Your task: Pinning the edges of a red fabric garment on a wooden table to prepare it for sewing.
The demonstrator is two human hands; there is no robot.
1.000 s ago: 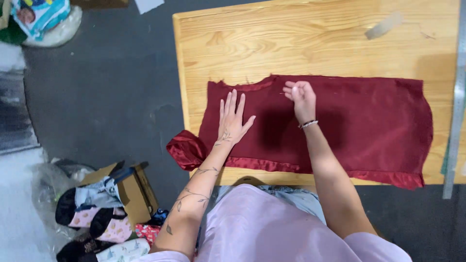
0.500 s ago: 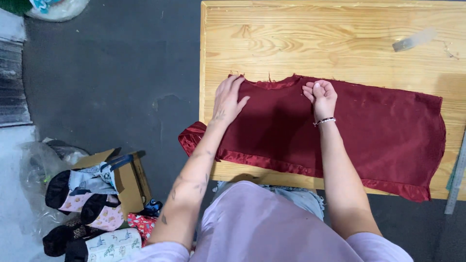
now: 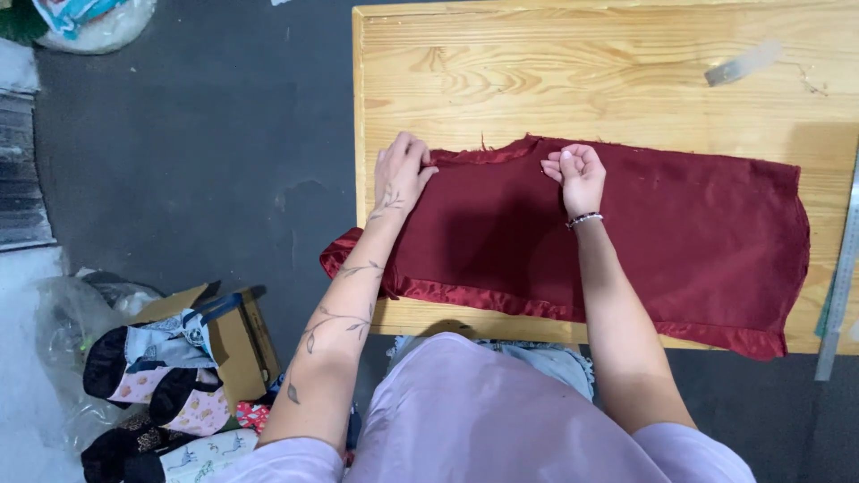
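Observation:
A dark red piece of fabric (image 3: 680, 233) with a shiny satin hem lies spread across a light wooden table (image 3: 573, 80). Its left end hangs over the table's edge. My left hand (image 3: 400, 172) rests at the fabric's far left corner, fingers curled on the raw top edge. My right hand (image 3: 577, 172), with a beaded bracelet on the wrist, is closed in a loose fist and pinches the top edge near the middle of the cloth.
A grey flat tool (image 3: 743, 63) lies at the table's far right, and a metal ruler (image 3: 841, 277) runs along the right side. On the dark floor to the left stands a cardboard box (image 3: 224, 335) with patterned cloth pieces (image 3: 152, 385). A plastic bag (image 3: 94, 22) sits top left.
Both hands have slid away from me to the fabric's top edge. My left hand went from flat and spread to curled at the corner; my right hand closed on the edge.

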